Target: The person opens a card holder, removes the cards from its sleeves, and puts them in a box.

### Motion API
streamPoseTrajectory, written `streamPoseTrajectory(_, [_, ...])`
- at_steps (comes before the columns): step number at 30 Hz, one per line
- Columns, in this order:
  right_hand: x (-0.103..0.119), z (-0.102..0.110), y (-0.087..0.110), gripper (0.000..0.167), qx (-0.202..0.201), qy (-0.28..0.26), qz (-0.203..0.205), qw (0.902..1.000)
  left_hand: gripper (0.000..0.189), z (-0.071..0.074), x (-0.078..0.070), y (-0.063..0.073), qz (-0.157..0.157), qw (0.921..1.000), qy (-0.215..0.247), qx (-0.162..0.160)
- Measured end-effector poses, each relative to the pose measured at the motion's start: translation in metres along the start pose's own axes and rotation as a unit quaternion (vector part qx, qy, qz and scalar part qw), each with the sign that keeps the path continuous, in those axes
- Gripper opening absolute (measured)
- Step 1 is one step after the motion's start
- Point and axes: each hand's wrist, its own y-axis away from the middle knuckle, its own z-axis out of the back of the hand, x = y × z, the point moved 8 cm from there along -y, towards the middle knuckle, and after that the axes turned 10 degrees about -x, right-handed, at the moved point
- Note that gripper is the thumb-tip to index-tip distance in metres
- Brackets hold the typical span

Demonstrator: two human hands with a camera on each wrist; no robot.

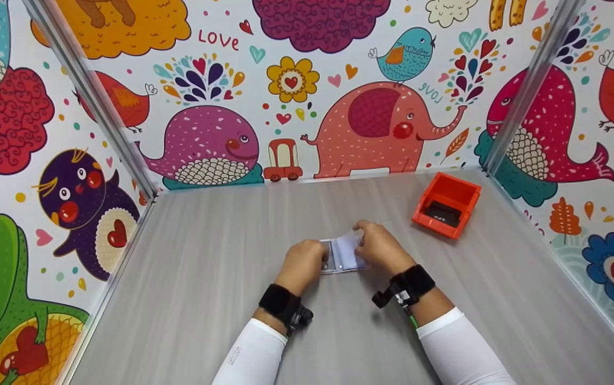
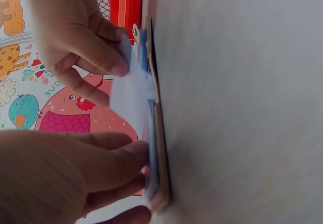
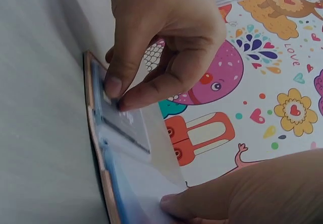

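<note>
A small card holder (image 1: 348, 263) with a tan cover and clear plastic sleeves lies spread open on the table between both hands. On its left side, my left hand (image 1: 302, 263) pinches a grey card (image 3: 130, 125) between thumb and forefinger, as the right wrist view shows. The card overlaps the left sleeve there. My right hand (image 1: 384, 248) pinches a translucent sleeve (image 2: 128, 90) on the other side, and the left wrist view has that sleeve raised off the cover (image 2: 160, 158).
Toward the back right of the grey table (image 1: 221, 278) stands an orange-red bin (image 1: 459, 191) with a black object (image 1: 442, 213) inside. Printed panels (image 1: 296, 117) with cartoon animals enclose the table at the back and both sides.
</note>
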Motion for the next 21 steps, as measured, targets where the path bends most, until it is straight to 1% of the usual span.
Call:
streamPoseTrajectory(5, [-0.006,-0.003,-0.001,0.062,-0.001,-0.001,-0.002,1.0000,0.011,0.001,0.000,0.000,-0.002,1.0000,-0.004,-0.003])
streamPoseTrajectory(9, [-0.007,-0.002,-0.001,0.059,-0.016,0.011,0.009,0.9998,0.011,0.000,0.000,0.000,-0.001,1.0000,-0.007,-0.002])
streamPoseTrajectory(12, [-0.005,0.000,-0.001,0.054,-0.032,0.023,0.015,0.9991,0.012,0.000,-0.001,0.000,-0.001,0.9999,-0.009,-0.003])
streamPoseTrajectory(15, [0.001,0.001,0.000,0.045,-0.044,0.030,0.026,0.9982,0.013,0.001,-0.001,0.000,-0.002,0.9999,-0.009,-0.008])
streamPoseTrajectory(18, [0.011,-0.002,0.000,0.033,-0.045,0.024,0.057,0.9971,0.013,0.000,0.000,0.000,-0.001,0.9999,-0.009,-0.007])
streamPoseTrajectory(21, [0.017,-0.008,0.001,0.024,-0.033,0.011,0.091,0.9952,0.011,-0.001,0.001,0.000,0.007,1.0000,-0.004,0.005])
